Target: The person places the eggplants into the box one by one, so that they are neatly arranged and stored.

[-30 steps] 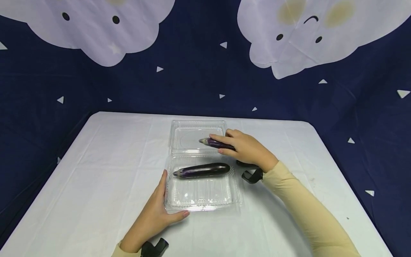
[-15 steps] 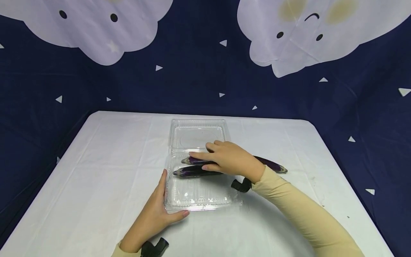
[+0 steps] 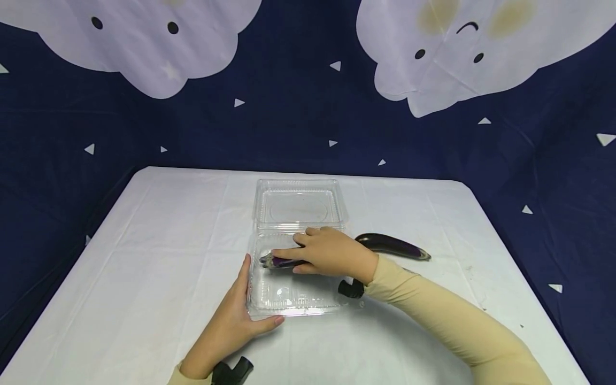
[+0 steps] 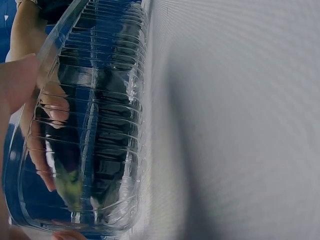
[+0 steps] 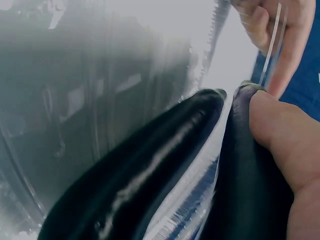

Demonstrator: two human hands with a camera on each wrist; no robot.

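Observation:
My right hand [image 3: 332,251] grips an eggplant [image 5: 250,185] with its thumb along the stem end, low over the base of the open clear plastic container [image 3: 308,309]. A second eggplant [image 5: 135,175] lies in that base right beside the held one; in the head view the hand mostly covers both. Through the ribbed wall in the left wrist view, the held eggplant's greenish stem end [image 4: 69,182] shows above the second one. My left hand [image 3: 233,315] holds the container's near left corner, thumb at the front edge and fingers along the left side.
A third eggplant [image 3: 392,245] lies on the white tablecloth [image 3: 144,256] just right of the container, partly behind my right wrist. The container's hinged lid [image 3: 298,206] lies back flat on the far side. A dark blue cloud-print cloth [image 3: 298,96] hangs behind the table.
My right hand has brought the eggplant leftward and toward me, from over the lid down into the base beside the one lying there. The third eggplant has come into fuller view; the left hand stays put.

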